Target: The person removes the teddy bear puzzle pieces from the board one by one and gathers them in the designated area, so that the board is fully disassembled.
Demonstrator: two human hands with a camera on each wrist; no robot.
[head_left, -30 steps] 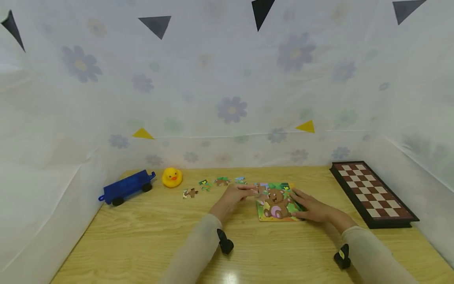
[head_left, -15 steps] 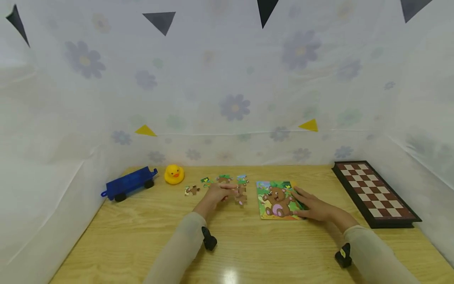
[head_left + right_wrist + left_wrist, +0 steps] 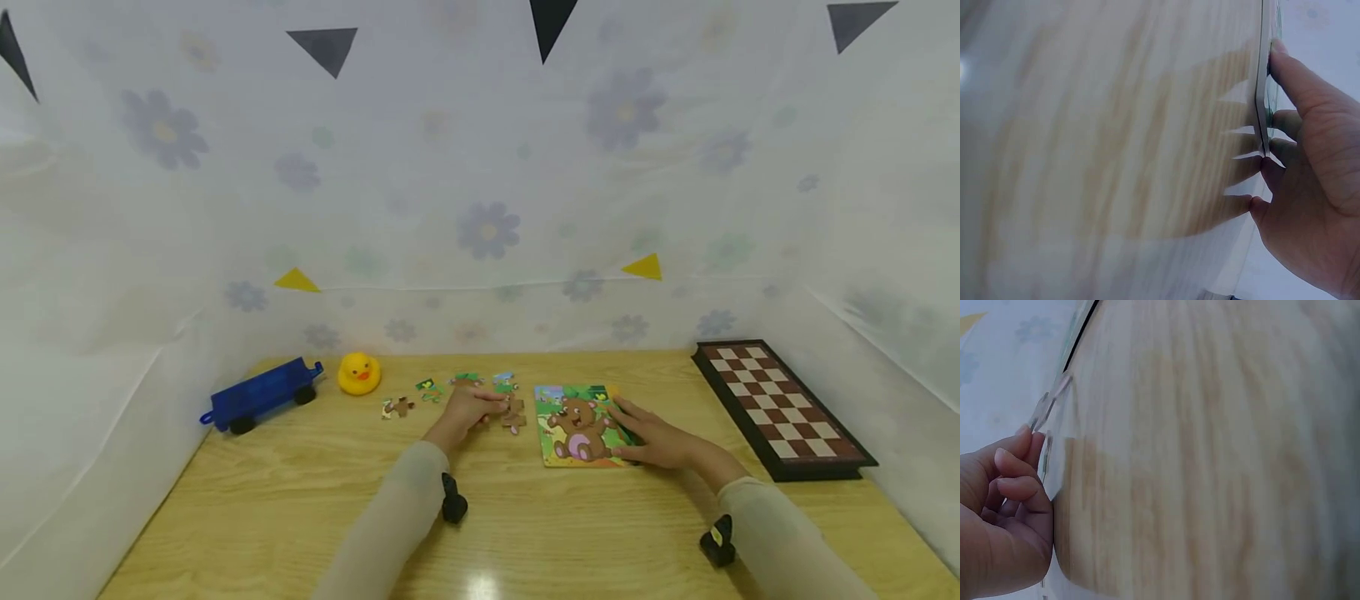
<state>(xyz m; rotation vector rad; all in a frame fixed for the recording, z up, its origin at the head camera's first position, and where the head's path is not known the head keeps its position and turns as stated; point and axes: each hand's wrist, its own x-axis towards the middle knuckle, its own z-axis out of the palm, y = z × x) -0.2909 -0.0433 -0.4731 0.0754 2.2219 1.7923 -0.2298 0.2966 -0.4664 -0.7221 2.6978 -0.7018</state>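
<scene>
In the head view the left hand [image 3: 468, 411] pinches a brown puzzle piece [image 3: 514, 414] just left of the puzzle board. Seen from the left wrist, the thumb and index finger of the left hand [image 3: 1004, 506] meet at the piece [image 3: 1044, 409], with the other fingers curled. The bear jigsaw puzzle [image 3: 577, 429] lies flat on the table, showing a brown bear against green and yellow. Along its right side rests the right hand [image 3: 656, 437], fingers spread. In the right wrist view the thumb of the right hand [image 3: 1316, 156] touches the board's edge [image 3: 1262, 94].
Several loose puzzle pieces lie behind and left of the left hand, among them a brown-and-white piece [image 3: 397, 407] and a blue-green one [image 3: 505, 382]. A yellow rubber duck [image 3: 359, 374] and a blue toy trailer [image 3: 261, 394] stand at left. A checkered board [image 3: 780, 408] lies at right.
The left hand has moved left from the puzzle board with the brown piece, then shifted slightly back right with it. The right hand stays at the board's right side.
</scene>
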